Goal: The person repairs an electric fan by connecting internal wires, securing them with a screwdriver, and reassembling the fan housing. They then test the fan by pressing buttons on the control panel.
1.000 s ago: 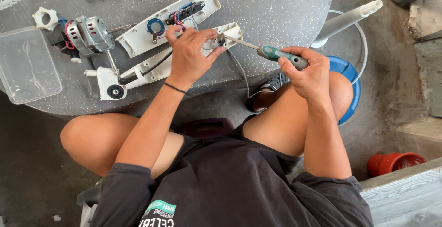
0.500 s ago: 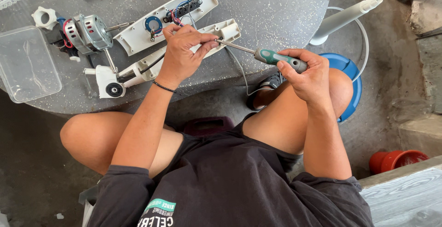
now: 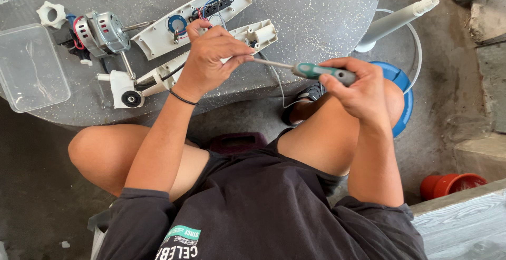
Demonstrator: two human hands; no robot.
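Observation:
My right hand (image 3: 358, 89) grips the green handle of a screwdriver (image 3: 311, 71), whose metal shaft points left. My left hand (image 3: 211, 54) is closed around the shaft's tip, just above a long white plastic fan housing piece (image 3: 158, 81) lying on the round grey table (image 3: 316, 23). Whatever small part sits between my left fingers is hidden. A second white housing half (image 3: 158, 36) with a blue ring, wires and a black switch block lies just beyond my left hand.
A fan motor (image 3: 103, 31) with wires lies at the left, beside a clear plastic box (image 3: 29, 67) and a white plastic nut (image 3: 50, 13). A white tube (image 3: 395, 20) and blue base (image 3: 403, 89) stand on the right. A red pot (image 3: 450, 183) sits on the floor.
The screwdriver and both hands have dropped slightly toward the table's near edge, with my left fingers still pinched at the shaft's tip. The view has shifted a little.

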